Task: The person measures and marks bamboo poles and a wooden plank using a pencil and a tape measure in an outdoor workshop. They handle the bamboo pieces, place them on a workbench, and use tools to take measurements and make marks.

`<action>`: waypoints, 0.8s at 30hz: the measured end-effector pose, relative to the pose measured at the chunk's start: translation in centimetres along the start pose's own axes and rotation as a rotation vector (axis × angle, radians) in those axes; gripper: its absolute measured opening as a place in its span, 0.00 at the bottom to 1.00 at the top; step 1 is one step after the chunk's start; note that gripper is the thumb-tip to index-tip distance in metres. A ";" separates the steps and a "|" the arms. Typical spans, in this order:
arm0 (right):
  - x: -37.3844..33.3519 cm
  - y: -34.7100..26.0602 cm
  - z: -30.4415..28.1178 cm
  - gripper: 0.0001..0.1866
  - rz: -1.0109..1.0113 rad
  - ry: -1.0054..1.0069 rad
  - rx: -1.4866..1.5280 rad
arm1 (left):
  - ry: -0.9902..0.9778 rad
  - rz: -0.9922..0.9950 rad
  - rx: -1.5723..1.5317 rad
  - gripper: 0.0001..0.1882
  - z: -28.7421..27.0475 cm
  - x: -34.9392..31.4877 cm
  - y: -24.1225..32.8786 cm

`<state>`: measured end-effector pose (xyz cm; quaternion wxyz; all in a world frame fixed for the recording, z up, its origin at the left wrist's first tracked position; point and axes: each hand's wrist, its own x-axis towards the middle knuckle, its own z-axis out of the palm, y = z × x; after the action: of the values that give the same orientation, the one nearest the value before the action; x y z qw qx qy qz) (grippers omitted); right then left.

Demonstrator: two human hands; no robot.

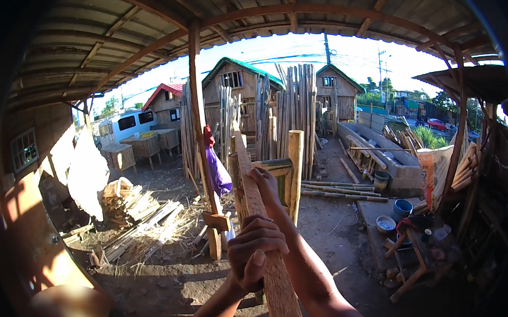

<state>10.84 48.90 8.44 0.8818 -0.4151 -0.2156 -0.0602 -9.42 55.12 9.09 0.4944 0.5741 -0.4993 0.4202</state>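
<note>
A long, rough wooden plank [254,201] runs from the lower edge up and away from me, its far end narrowing in front of the bamboo. My left hand [257,252] is closed round the nearer stretch, fingers over the top and thumb bent in. Farther along, my right hand [264,185] grips the same plank by its right side, its forearm stretched out past the left hand. Just beyond the plank stands a frame of thick bamboo posts [296,168]; whether the plank touches it I cannot tell.
A timber post [198,104] with a purple cloth [217,172] stands left of the plank. Split bamboo [149,214] litters the ground there. Bamboo poles [340,192] lie behind on the right, near a blue bucket [402,208] and a white basin [385,224]. Tall poles [297,111] lean farther back.
</note>
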 end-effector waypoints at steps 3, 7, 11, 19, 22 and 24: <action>0.1 0.3 0.1 0.06 -0.010 0.035 0.016 | 0.003 0.000 0.018 0.28 0.1 -0.1 -0.1; 0.3 0.6 0.2 0.06 0.019 0.081 -0.036 | 0.025 0.006 0.019 0.29 -0.2 -0.3 0.0; 0.3 0.7 0.4 0.08 -0.004 0.053 -0.040 | 0.039 -0.006 0.026 0.29 -0.6 -0.4 0.1; 0.1 0.4 0.2 0.10 0.031 0.070 -0.060 | 0.031 -0.001 0.016 0.27 -0.1 -0.4 0.0; 0.2 0.3 -0.2 0.09 0.044 0.058 -0.042 | 0.013 -0.004 0.025 0.26 0.2 -0.3 0.0; 0.2 0.3 -0.4 0.07 0.003 0.029 -0.041 | 0.007 -0.007 0.028 0.25 0.3 -0.3 0.0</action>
<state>11.23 48.79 8.13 0.8761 -0.4326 -0.2009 -0.0694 -9.45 54.92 8.76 0.4893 0.5813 -0.4899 0.4275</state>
